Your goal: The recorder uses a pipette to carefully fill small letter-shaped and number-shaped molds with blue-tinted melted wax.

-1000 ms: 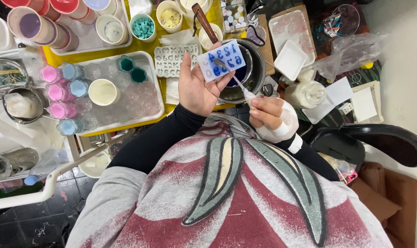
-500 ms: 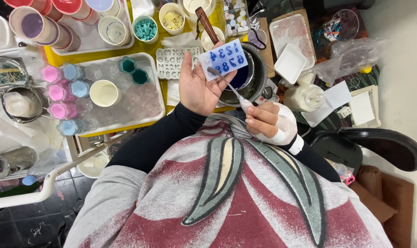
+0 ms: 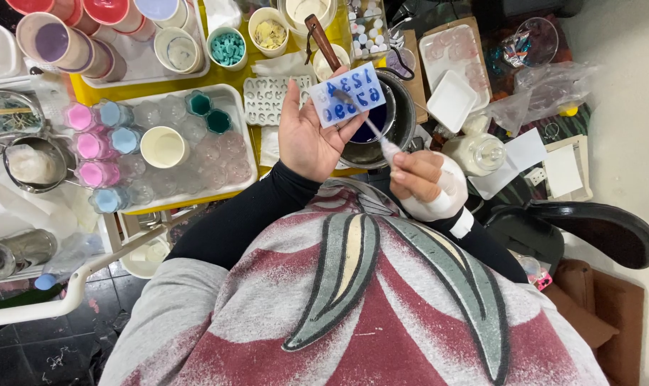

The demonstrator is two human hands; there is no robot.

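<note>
Now left hand (image 3: 306, 136) grips number mould (image 3: 347, 95) above pot (image 3: 399, 121); right hand (image 3: 424, 182) pinches dropper (image 3: 371, 127) tip-down on mould.

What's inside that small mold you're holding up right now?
The number-shaped cavities of the small mold in the left hand hold blue filling. The dropper in the right hand crosses some cavities. The dark pot beneath is mostly covered.

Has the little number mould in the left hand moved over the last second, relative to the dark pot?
No, barely. The clear number mould with blue-filled cavities sits in the left hand, overlapping the dark pot's left rim, as before. Only the right hand's dropper shifted slightly.
</note>
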